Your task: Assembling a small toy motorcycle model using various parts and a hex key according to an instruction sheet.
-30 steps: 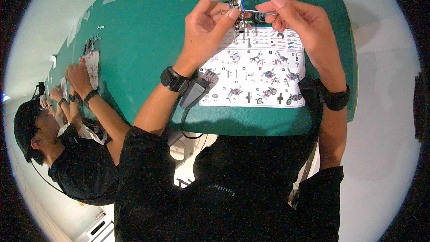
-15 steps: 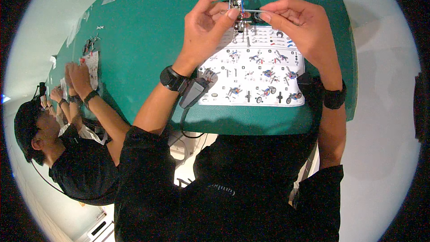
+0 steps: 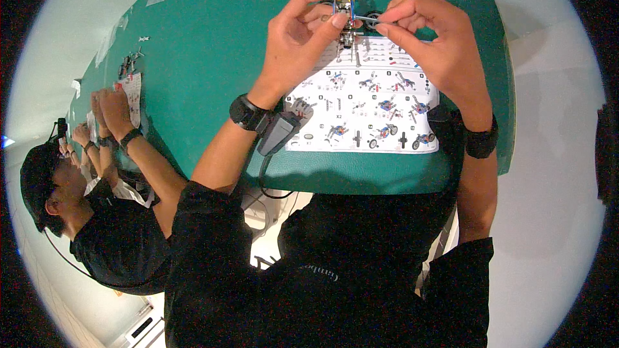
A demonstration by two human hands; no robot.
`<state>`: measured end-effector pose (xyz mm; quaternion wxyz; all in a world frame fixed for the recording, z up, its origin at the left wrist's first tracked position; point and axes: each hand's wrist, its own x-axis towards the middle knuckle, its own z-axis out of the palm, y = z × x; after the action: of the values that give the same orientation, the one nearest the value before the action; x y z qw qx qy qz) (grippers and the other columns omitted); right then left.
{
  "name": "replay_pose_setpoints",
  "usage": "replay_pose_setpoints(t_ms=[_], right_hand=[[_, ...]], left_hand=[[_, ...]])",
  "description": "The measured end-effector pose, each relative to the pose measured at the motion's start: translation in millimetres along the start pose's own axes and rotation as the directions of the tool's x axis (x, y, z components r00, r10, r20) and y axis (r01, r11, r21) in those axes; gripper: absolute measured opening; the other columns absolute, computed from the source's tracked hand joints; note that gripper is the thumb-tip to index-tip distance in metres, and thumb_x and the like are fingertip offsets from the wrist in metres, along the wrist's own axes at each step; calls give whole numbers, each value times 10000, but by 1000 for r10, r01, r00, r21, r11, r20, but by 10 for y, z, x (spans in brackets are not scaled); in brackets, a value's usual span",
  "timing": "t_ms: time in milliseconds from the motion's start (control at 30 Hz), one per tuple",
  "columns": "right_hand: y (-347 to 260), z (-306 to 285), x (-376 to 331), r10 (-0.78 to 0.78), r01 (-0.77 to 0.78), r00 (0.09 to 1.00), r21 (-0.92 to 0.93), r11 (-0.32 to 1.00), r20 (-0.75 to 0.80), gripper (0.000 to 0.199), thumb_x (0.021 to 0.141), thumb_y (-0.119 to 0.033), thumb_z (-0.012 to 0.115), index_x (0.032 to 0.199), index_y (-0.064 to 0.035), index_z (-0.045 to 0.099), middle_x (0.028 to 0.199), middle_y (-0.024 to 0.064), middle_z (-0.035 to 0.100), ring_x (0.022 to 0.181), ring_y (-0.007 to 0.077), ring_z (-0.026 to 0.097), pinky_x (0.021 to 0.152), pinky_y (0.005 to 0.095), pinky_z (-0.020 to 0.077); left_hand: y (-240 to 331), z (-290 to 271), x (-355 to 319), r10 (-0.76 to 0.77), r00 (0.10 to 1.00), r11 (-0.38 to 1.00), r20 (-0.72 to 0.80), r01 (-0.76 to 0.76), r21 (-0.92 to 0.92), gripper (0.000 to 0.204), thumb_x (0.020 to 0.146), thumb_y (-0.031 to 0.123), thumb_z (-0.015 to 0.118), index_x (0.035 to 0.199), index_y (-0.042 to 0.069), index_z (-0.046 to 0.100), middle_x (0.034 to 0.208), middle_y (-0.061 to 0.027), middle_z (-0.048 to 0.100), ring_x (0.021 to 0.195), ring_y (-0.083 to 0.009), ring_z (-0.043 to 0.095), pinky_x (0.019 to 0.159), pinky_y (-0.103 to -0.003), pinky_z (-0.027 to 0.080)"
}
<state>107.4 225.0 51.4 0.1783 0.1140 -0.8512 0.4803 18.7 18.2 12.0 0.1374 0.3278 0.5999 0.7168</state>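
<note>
1. Your left hand [image 3: 303,38] is closed on a small toy assembly [image 3: 345,16] of blue, grey and red parts, pinched between thumb and fingertips just above the top edge of the instruction sheet [image 3: 364,106].
2. Your right hand [image 3: 429,42] is pinched shut on a thin grey rod [image 3: 366,19] whose far end meets the assembly's right side; whether it is already seated in a hole is too small to tell.
3. The instruction sheet lies flat on the green surface [image 3: 219,58], directly below both hands, printed with numbered building steps.
4. A black wheel [image 3: 373,18] lies on the surface just above the sheet's top edge, partly hidden behind the rod.
5. A grey handheld device [image 3: 278,134] with a cable rests at the sheet's lower left corner, beside your left wrist and its black wristband [image 3: 248,113].
6. Far left of the sheet, another person's hands [image 3: 109,106] work over a second sheet [image 3: 133,93] and loose parts.
</note>
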Motion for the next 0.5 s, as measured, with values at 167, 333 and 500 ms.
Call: replay_pose_setpoints(t_ms=[167,333,500], right_hand=[[-69,7,27,-3,6,998,39,999,-62,110,870,-10,701,970,24,672,981,59,657,896,108,631,800,232,496],[-55,53,9,121,-102,990,223,969,-74,128,889,-23,687,1009,23,690,1004,64,659,923,100,621,827,243,498],[88,80,-17,113,-84,987,231,969,-115,130,815,-96,758,880,-6,691,834,83,680,687,175,645,634,280,508]], left_hand=[[-17,-20,-5,-16,1000,1000,12,16,10,355,948,27,632,1275,-44,517,1089,-171,686,1004,-209,682,860,-318,563],[-22,-6,-2,-5,1000,1000,4,5,-24,361,944,25,637,1274,-51,513,1068,-160,687,1007,-203,679,858,-311,559],[-7,-1,-10,8,1000,1000,-3,-8,2,358,938,13,641,1269,-51,521,1054,-146,688,996,-180,671,865,-303,548]])
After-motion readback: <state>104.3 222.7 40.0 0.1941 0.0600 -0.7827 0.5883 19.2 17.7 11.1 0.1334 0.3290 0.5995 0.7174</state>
